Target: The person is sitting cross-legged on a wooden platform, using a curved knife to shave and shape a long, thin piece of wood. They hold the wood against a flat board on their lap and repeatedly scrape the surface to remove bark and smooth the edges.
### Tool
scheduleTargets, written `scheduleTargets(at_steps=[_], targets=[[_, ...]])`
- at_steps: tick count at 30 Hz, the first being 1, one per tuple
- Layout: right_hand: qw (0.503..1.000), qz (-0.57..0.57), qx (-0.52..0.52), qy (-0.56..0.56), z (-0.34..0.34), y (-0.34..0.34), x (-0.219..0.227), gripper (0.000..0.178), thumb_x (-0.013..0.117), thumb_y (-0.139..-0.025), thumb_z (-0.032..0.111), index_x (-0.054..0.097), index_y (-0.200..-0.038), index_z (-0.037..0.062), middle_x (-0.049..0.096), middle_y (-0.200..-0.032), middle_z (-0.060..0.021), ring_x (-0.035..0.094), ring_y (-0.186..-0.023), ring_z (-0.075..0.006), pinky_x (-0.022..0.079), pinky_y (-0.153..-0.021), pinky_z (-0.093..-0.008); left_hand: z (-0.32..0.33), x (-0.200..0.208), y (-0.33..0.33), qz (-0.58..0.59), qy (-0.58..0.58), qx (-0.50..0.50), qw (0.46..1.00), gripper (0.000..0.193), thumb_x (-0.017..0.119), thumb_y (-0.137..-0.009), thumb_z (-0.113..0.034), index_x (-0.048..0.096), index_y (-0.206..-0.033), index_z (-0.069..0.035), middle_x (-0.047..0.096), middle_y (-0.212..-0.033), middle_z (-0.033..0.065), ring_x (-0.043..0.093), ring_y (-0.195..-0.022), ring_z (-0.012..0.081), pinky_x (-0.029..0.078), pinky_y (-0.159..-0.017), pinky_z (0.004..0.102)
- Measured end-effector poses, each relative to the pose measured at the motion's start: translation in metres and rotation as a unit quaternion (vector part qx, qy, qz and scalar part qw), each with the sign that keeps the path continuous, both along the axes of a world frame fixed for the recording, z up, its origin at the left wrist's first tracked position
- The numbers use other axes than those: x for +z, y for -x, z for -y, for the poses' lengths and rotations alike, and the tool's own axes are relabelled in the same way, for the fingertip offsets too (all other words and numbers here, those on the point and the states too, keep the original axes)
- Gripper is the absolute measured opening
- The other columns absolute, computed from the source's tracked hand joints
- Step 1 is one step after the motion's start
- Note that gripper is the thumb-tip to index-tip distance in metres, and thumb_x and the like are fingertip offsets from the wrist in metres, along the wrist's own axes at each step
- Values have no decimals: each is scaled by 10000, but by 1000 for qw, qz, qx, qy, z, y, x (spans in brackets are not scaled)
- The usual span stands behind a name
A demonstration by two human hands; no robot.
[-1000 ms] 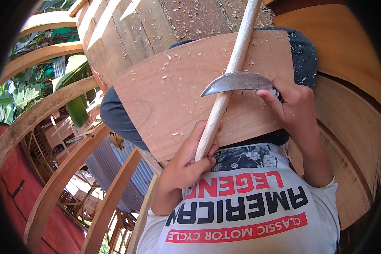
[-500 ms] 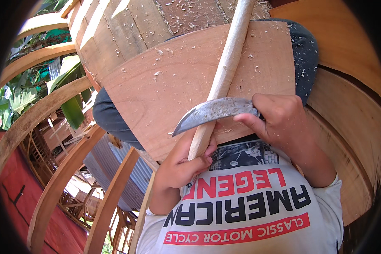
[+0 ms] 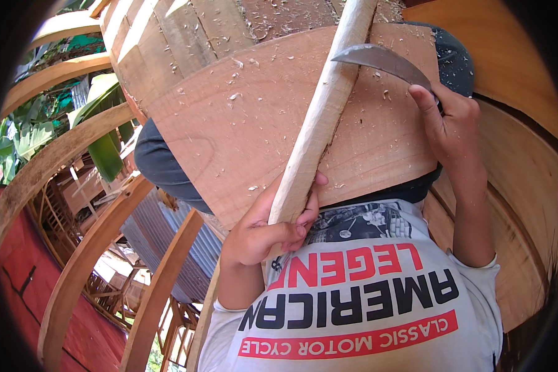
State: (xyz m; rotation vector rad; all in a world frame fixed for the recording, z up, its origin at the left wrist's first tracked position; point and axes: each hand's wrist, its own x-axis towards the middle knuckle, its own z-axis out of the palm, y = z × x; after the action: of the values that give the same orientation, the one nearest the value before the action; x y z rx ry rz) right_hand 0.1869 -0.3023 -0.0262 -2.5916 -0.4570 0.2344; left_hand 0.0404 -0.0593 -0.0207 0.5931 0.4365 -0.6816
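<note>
My left hand is wrapped round the near end of a long pale wooden pole, close to my shirt. The pole slants away from me, up and to the right, over a thin wooden board that lies across my lap. In my right hand is a knife with a curved blade; its handle is mostly hidden by my fingers. The blade reaches leftward, and its tip lies over the far part of the pole. Whether the edge touches the wood I cannot tell.
Wood shavings are scattered over the board and the plank floor beyond. Curved wooden ribs rise on the left, with corrugated metal sheets behind them. Bent planks form a wall at my right.
My right hand has moved the knife away from me and to the right, from near my left hand to farther up the pole. The pole has turned slightly; my left hand keeps its hold.
</note>
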Motion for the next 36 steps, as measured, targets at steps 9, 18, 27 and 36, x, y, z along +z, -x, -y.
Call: scheduleTargets(at_steps=[9,18,27,36], targets=[[995,-18,102,-2,-27,28,6,441,687,-838,395,529,-659,24,503,-568,-164,535,-515,-357,411,-466,-376,2,2,-9,-27,30,15,999,655,533,-700,-27,331,-1319,48,431,-795,40,413,-483,62,369,-407,201],[999,-5,13,34,-1,2,8,472,647,-851,463,595,-671,30,528,-552,-154,543,-464,-315,413,-442,-376,3,-2,-5,-32,29,2,999,655,530,-692,-20,341,-1316,50,442,-803,41,422,-497,60,377,-423,194],[993,22,118,-6,-25,33,4,459,706,-787,468,551,-612,74,540,-532,-114,573,-479,-291,431,-431,-350,7,5,-11,-48,7,16,999,671,535,-675,-28,342,-1313,53,442,-800,45,412,-491,66,359,-422,195],[993,7,-107,45,10,-9,-5,459,674,-831,473,634,-690,39,537,-561,-155,533,-459,-303,413,-440,-361,3,0,1,-21,15,-4,1000,688,487,-662,32,336,-1334,33,434,-812,43,415,-516,65,358,-430,192]])
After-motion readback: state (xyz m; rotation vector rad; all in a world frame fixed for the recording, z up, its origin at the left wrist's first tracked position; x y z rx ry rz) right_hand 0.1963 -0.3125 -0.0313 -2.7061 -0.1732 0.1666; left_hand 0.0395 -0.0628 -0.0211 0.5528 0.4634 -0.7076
